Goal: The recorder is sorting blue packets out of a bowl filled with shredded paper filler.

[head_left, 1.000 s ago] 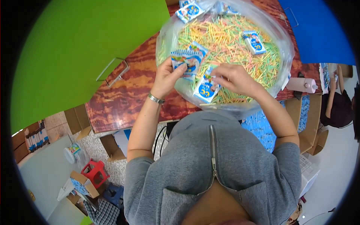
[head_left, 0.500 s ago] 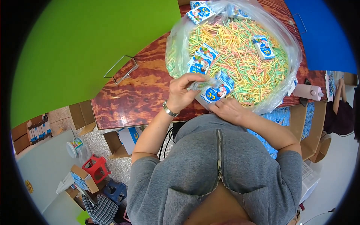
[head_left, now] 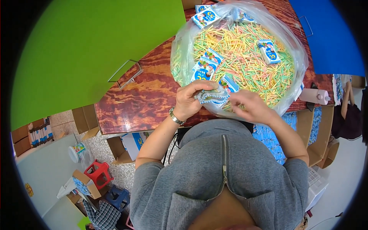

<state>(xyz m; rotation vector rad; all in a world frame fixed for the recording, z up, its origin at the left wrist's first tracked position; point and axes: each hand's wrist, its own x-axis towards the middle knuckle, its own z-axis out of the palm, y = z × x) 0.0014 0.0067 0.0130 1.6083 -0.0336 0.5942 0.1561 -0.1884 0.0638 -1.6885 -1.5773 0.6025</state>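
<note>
My left hand (head_left: 188,99) pinches a small blue-and-white packet (head_left: 214,96) between thumb and fingers, above the near rim of a big clear plastic bag (head_left: 180,57). The packet's mouth gapes toward me. Just to its right is my right hand (head_left: 253,107), bent, slightly blurred, its thumb and fingers apart with nothing visible between them. Thin pastel sticks (head_left: 245,57), yellow, green and pink, fill the bag. Flat packets (head_left: 205,71) lie on the sticks at the left, and another packet (head_left: 229,83) is partly hidden behind my hands. A fuller packet (head_left: 269,51) rests at the right.
More packets (head_left: 206,17) lie at the bag's far edge. The bag sits on a reddish wooden table (head_left: 134,103), between a green panel (head_left: 96,46) and a blue panel (head_left: 329,38). A pink bottle (head_left: 314,96) stands at right, near cardboard boxes (head_left: 320,132) and another person's arm (head_left: 347,99).
My right hand has lifted off the packet's lower side and moved right. The packet in my left hand has tipped, so its open mouth now faces me.
</note>
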